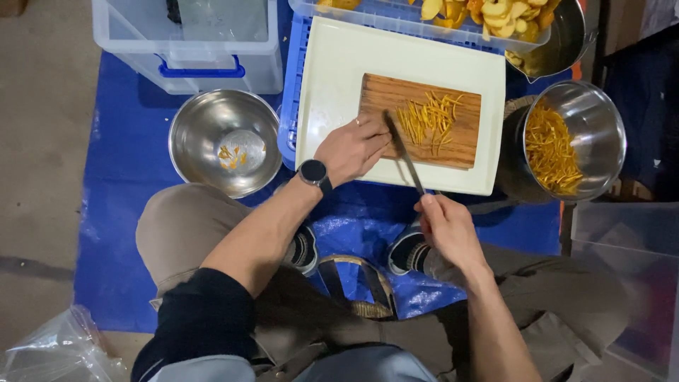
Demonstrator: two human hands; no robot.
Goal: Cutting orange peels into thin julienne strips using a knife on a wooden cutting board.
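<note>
Meanwhile, the right hand (447, 230) is gripping a knife (403, 152) by its handle, blade lying across the wooden board's (463, 138) near left corner. The left hand (351, 147) is pressing flat there, fingers together, beside orange peel strips (428, 117) lying mid-board on the white tray (332, 78).

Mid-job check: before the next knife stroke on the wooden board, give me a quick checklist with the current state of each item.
1. Right hand grips the knife handle: ok.
2. Left hand rests on the wooden board beside the blade: ok.
3. Left fingertips clear of the edge: cannot tell, they are very close.
4. Cut orange strips piled on the board, off the blade: ok.
5. Wooden board flat on the white tray: ok.
6. Right steel bowl with strips has room left: ok.
</note>
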